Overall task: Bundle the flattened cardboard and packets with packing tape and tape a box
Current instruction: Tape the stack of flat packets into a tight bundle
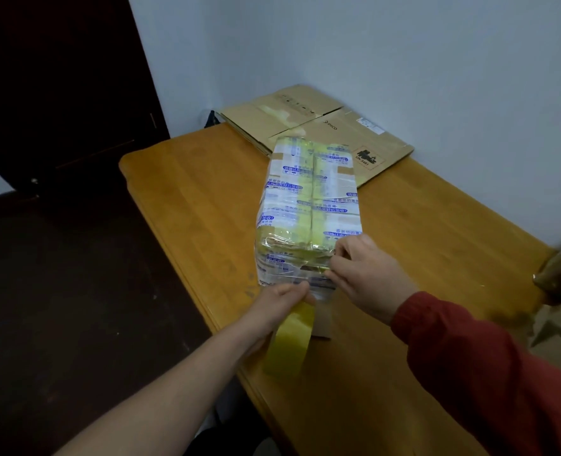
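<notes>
While left hand (pixel 280 301) fingers pinch tape strip (pixel 292 340) below bundle (pixel 308 205), right hand (pixel 368 278) fingers pinch it against bundle.

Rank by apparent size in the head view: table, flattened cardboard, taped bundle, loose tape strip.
Table
taped bundle and flattened cardboard: alike, the cardboard farther off, so unranked
loose tape strip smallest

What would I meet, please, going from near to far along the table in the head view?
Loose tape strip → taped bundle → flattened cardboard by the wall.
</notes>
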